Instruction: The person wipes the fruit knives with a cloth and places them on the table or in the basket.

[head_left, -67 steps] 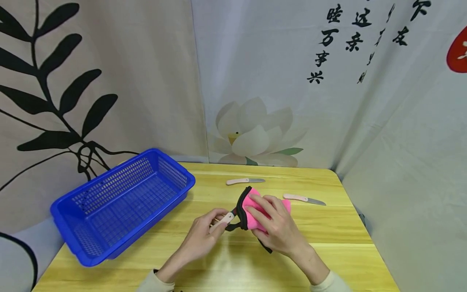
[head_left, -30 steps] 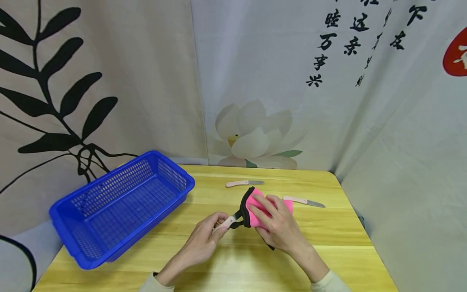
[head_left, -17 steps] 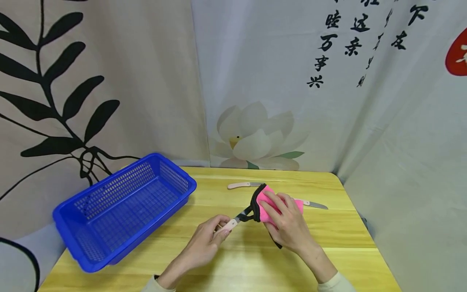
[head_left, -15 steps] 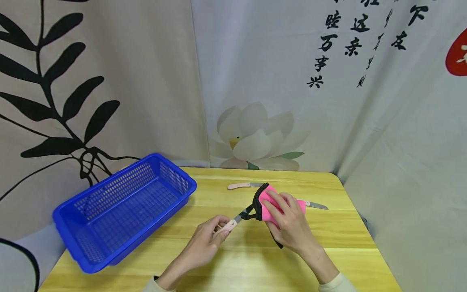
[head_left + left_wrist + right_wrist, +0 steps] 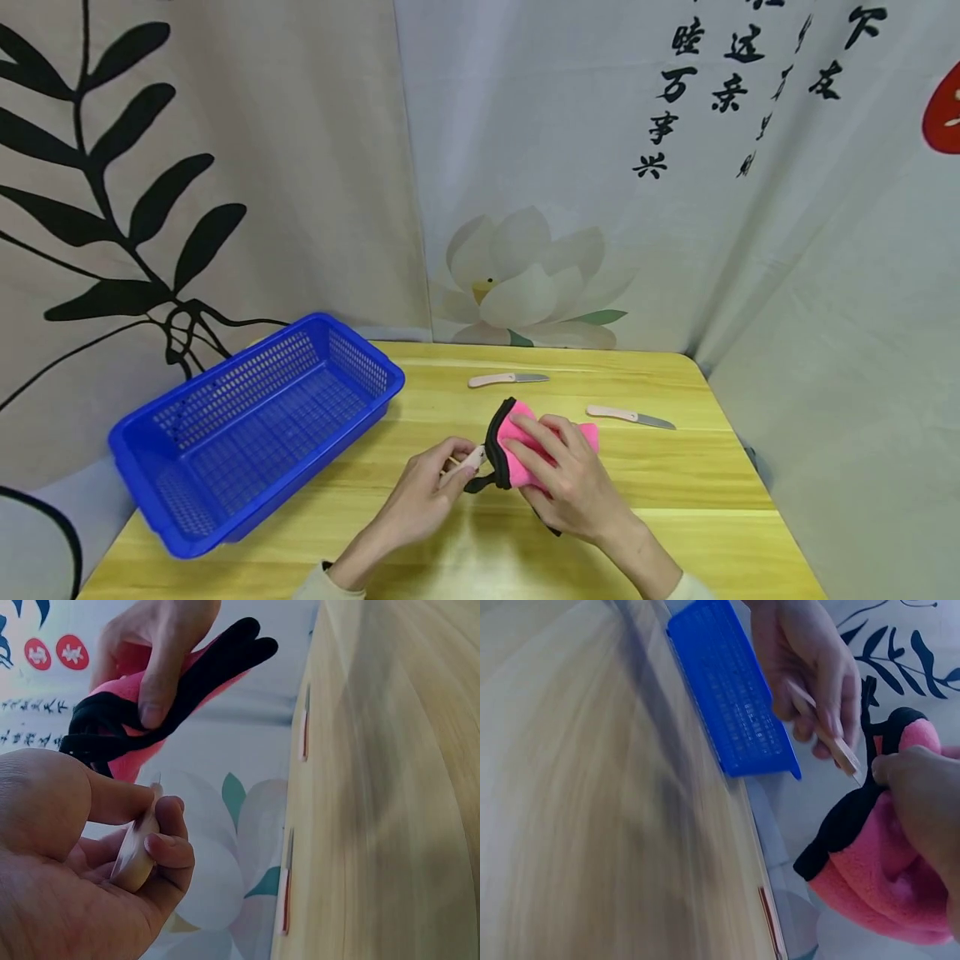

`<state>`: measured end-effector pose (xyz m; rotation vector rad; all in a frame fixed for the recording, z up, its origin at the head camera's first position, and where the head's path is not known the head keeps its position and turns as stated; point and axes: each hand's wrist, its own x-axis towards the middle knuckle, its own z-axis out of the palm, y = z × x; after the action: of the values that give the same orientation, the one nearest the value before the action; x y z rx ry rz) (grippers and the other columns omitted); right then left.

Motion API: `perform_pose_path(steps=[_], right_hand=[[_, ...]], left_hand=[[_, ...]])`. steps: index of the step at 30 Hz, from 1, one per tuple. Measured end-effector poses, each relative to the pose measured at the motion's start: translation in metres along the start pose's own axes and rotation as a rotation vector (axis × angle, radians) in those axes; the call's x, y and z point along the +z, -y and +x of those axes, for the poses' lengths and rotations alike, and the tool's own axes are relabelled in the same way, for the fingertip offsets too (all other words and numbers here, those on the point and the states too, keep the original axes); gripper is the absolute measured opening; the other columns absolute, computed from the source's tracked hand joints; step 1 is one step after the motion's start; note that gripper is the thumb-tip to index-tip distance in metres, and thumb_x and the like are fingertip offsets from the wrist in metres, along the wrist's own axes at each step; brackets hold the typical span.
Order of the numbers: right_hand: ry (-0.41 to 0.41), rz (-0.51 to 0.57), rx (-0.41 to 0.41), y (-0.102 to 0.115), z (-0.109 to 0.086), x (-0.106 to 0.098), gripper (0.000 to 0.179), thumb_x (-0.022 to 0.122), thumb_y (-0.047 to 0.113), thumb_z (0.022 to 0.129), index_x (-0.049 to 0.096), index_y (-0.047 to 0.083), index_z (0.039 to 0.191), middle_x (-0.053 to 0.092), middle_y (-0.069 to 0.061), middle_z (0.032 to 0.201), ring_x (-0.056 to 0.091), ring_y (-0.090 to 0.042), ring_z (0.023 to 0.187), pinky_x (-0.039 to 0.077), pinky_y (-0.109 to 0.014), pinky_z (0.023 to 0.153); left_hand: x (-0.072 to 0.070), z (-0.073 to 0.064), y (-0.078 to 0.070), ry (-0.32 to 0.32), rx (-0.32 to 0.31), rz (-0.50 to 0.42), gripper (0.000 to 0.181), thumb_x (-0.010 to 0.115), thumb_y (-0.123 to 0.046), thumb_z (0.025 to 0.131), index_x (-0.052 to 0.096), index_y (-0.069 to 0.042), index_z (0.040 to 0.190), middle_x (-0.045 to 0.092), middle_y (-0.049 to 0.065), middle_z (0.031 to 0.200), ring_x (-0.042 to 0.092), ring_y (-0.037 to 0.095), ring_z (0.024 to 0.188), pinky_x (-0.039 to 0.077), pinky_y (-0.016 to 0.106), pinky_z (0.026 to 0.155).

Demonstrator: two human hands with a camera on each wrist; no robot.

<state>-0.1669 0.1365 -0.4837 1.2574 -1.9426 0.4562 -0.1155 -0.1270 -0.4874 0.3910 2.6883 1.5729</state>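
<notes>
A blue mesh basket (image 5: 255, 433) sits at the left of the yellow worktop (image 5: 675, 492), its long side slanting up to the right and its slotted floor in view. Two knives lie flat beyond the hands: the far knife (image 5: 508, 379) with its blade to the right, and the near knife (image 5: 630, 417), blade also rightward and tilted slightly down. Between basket and near knife, above the worktop, the left hand (image 5: 420, 492) has its fingers clamped on the handle of a held knife (image 5: 474, 458). That knife's long axis runs diagonally — handle toward the person, blade toward the cloth's black edging (image 5: 495, 442), which hides most of it. The right hand's (image 5: 573, 479) fingers grip the pink cloth (image 5: 877, 881).
</notes>
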Motion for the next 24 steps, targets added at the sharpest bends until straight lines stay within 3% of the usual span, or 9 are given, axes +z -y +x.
perform_pose_path(steps=[5,9,15,24], right_hand=[[0.055,-0.032,-0.028,0.009,0.001,0.005,0.05,0.088,0.025,0.088,0.079,0.015,0.137,0.072,-0.015,0.152,0.065,-0.034,0.117,0.059,-0.044,0.098],[0.096,-0.073,-0.024,0.011,-0.001,0.005,0.065,0.098,0.024,0.076,0.079,0.016,0.138,0.072,-0.013,0.153,0.065,-0.033,0.118,0.059,-0.044,0.1],[0.094,-0.097,-0.006,0.008,-0.002,0.003,0.058,0.089,0.022,0.081,0.078,0.015,0.138,0.071,-0.013,0.154,0.065,-0.036,0.119,0.059,-0.046,0.099],[0.091,-0.123,0.027,-0.001,-0.006,-0.001,0.051,0.081,0.022,0.086,0.079,0.016,0.136,0.071,-0.016,0.153,0.065,-0.038,0.119,0.059,-0.048,0.097]], left_hand=[[0.001,0.0,-0.003,0.003,0.012,0.006,0.019,0.066,-0.016,0.114,0.075,-0.017,0.13,0.08,0.002,0.111,0.068,0.008,0.097,0.056,0.025,0.083],[0.002,0.0,-0.003,0.008,0.051,-0.012,0.019,0.066,-0.016,0.114,0.076,-0.015,0.13,0.079,0.003,0.11,0.067,0.008,0.096,0.055,0.025,0.081],[0.003,0.001,-0.004,-0.012,0.078,-0.002,0.018,0.066,-0.017,0.114,0.076,-0.016,0.129,0.079,0.001,0.11,0.069,0.009,0.1,0.055,0.027,0.086],[0.002,-0.002,-0.007,0.0,0.055,-0.017,0.019,0.064,-0.015,0.114,0.073,-0.012,0.131,0.076,0.0,0.109,0.067,0.009,0.098,0.054,0.026,0.086]])
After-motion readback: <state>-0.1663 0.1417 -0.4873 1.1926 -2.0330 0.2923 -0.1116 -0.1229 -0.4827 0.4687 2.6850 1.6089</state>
